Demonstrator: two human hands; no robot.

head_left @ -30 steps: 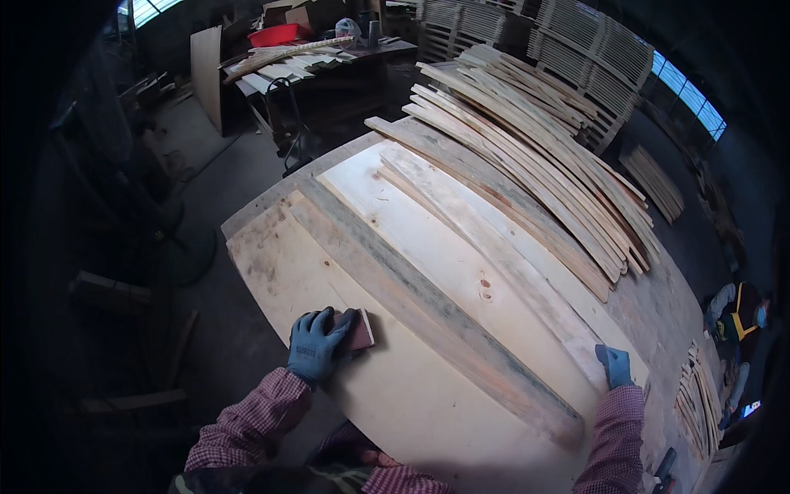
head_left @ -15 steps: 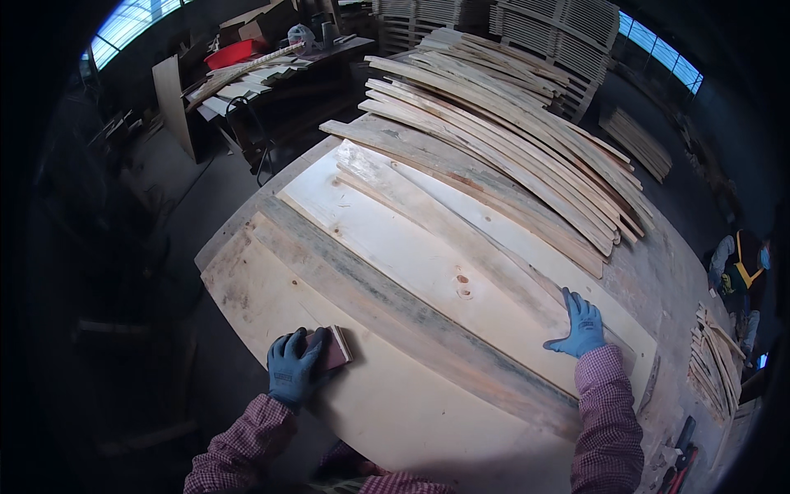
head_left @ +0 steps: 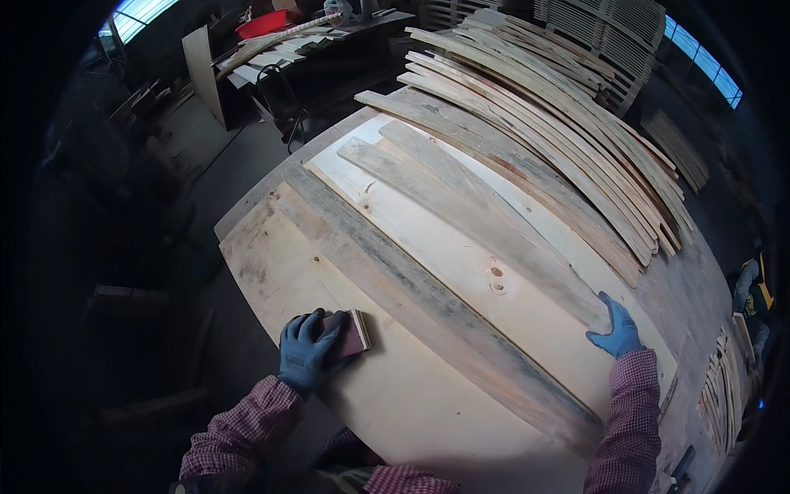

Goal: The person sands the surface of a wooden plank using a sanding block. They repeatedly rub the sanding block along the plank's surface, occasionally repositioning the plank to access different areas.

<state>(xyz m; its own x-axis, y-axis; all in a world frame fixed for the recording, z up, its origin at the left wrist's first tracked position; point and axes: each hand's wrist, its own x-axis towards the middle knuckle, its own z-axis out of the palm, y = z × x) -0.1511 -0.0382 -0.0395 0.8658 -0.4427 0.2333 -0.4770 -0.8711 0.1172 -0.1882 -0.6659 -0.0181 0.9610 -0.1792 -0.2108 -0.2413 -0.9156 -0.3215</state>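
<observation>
My left hand point(head_left: 304, 350), in a blue work glove, is closed around a sanding block point(head_left: 347, 333) with a reddish-brown face and a pale layered edge. It rests on a wide pale panel point(head_left: 395, 420) near me. On my right, the gloved right hand point(head_left: 619, 328) grips the near end of a long thin plank point(head_left: 473, 226), thumb on one edge and fingers on the other. That plank lies slantwise over a pale board, partly overlapping another greyish plank point(head_left: 494, 198) behind it. A grey-stained strip point(head_left: 436, 305) runs between my hands.
Stacked narrow slats point(head_left: 535, 140) cover the table's far side. More slats point(head_left: 720, 395) lie at the right edge, near a dark-handled tool point(head_left: 683, 465). A cluttered bench with a red basin point(head_left: 262, 23) stands at the far left. Part of another person point(head_left: 750, 288) shows far right.
The view has shifted, moving the scene. The plank in my right hand has turned flatter, its far end swung toward me, uncovering more of the plank behind. My left hand keeps the sanding block.
</observation>
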